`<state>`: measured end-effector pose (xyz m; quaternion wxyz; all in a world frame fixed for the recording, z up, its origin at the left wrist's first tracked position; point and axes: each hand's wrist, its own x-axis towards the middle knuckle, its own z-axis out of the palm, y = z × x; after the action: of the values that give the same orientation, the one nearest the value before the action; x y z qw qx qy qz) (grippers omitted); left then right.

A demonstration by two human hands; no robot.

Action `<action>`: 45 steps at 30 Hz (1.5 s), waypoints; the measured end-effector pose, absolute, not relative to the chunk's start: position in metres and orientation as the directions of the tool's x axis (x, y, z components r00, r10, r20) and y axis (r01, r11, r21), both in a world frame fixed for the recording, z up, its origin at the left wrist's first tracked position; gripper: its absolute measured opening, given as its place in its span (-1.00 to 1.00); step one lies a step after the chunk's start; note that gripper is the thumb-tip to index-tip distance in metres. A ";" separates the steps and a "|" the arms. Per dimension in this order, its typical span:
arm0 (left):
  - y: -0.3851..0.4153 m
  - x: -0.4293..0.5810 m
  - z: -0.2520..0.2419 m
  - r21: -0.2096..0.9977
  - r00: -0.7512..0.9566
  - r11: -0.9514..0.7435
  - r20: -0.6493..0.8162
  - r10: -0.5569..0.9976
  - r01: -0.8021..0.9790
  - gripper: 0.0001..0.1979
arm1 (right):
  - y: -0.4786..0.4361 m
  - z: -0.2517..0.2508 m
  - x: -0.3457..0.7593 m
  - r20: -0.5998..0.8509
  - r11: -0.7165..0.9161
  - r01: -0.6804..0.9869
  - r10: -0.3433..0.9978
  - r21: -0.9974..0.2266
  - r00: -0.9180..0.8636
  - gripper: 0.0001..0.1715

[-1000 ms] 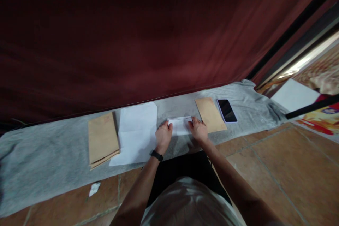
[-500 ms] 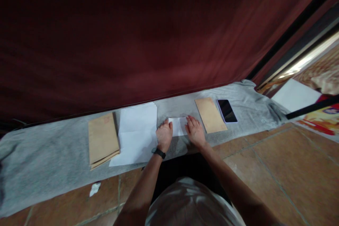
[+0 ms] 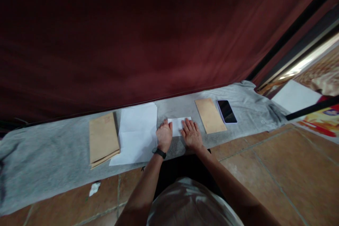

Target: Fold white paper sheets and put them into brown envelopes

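Fingers (image 3: 188, 125) of the right hand (image 3: 194, 139) lie extended, slightly apart, palm down, their tips on the right part of the small white paper (image 3: 174, 124). Left hand (image 3: 164, 137) bears on the paper's left end, its fingers curled; whether they clamp it cannot be told. The paper lies between both hands, roughly midway between far and near edges of the cloth-covered desk (image 3: 53, 162). White sheets (image 3: 137, 127) lie just beside the left hand; one brown envelope (image 3: 210, 116) lies near the right.

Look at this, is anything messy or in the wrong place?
Maybe the crumpled white scrap on the tiled floor at left: it looks dropped, while the white paper sheets lie flat on the grey cloth.
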<state>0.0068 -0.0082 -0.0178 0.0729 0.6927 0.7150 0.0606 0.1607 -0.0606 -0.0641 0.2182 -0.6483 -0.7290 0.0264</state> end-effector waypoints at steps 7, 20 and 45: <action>-0.027 0.021 -0.027 0.339 0.197 -0.271 0.238 0.951 0.901 -0.60 | -0.061 -0.063 0.160 0.210 0.129 0.948 0.975 -0.292 -0.068 -0.36; -0.053 0.029 -0.050 0.172 0.350 -0.361 0.091 0.932 0.917 -0.34 | -0.060 -0.064 0.161 0.173 0.130 0.975 0.980 -0.180 -0.099 -0.40; -0.059 0.016 -0.061 0.136 0.242 -0.252 0.086 0.966 0.958 -0.37 | -0.088 -0.070 0.149 0.333 0.280 0.927 0.924 -0.248 -0.190 -0.38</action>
<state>0.0162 -0.0588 -0.0610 0.0276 0.7876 0.6109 0.0759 0.1488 -0.0883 -0.0698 0.2124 -0.5999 -0.7713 -0.0042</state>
